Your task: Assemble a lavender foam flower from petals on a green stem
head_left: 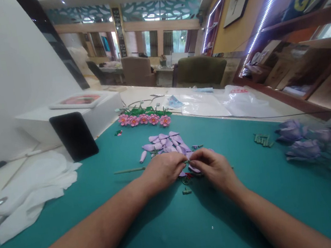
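My left hand (167, 168) is closed around a thin green stem (129, 170), whose bare end sticks out to the left. Its fingertips meet those of my right hand (212, 166), which pinches at a small green part; my fingers hide most of it. Just behind both hands lies a loose pile of lilac petal pieces (163, 140). A lilac piece (194, 170) shows under the right fingers. Close below the fingertips are a small round green piece (185, 180), a bit of red, and a short green connector (187, 191).
Pink flowers (143, 119) with green leaves lie at the mat's (167, 233) far edge. A black tablet-like panel (74, 136) leans on a white box at left, near crumpled white sheeting (40, 189). At right are green pieces (263, 140) and purple flowers (298, 150).
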The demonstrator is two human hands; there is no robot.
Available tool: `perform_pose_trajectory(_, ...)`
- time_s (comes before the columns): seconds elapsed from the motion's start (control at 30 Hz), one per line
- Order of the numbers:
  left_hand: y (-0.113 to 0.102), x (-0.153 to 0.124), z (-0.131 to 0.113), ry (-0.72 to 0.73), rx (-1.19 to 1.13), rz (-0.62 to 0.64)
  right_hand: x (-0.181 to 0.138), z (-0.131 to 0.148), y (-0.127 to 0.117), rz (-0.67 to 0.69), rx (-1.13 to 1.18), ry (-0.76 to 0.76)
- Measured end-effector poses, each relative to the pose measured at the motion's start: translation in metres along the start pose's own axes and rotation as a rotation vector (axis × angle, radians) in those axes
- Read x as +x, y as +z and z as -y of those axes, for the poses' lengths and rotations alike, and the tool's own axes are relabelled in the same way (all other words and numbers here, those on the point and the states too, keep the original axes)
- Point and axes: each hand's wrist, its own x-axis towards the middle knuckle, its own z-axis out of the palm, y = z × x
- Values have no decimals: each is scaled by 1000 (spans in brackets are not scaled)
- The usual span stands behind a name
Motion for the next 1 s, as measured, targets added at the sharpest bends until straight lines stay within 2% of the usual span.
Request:
perform_pose_trajectory(0.37, 3, 0, -6, -71, 114, -33, -2, 6, 5, -15, 94, 37)
perform_pose_trajectory(0.67, -2, 0, -4, -112, 111, -56, -2, 8, 5, 46, 222, 70)
perform_pose_trajectory(0.87, -3, -1, -4, -116, 112, -74, -1, 10, 6, 75, 231, 68)
perform_pose_trajectory(1.0, -5, -1, -4, -117, 115, -83, 1, 19, -3, 131, 123, 37)
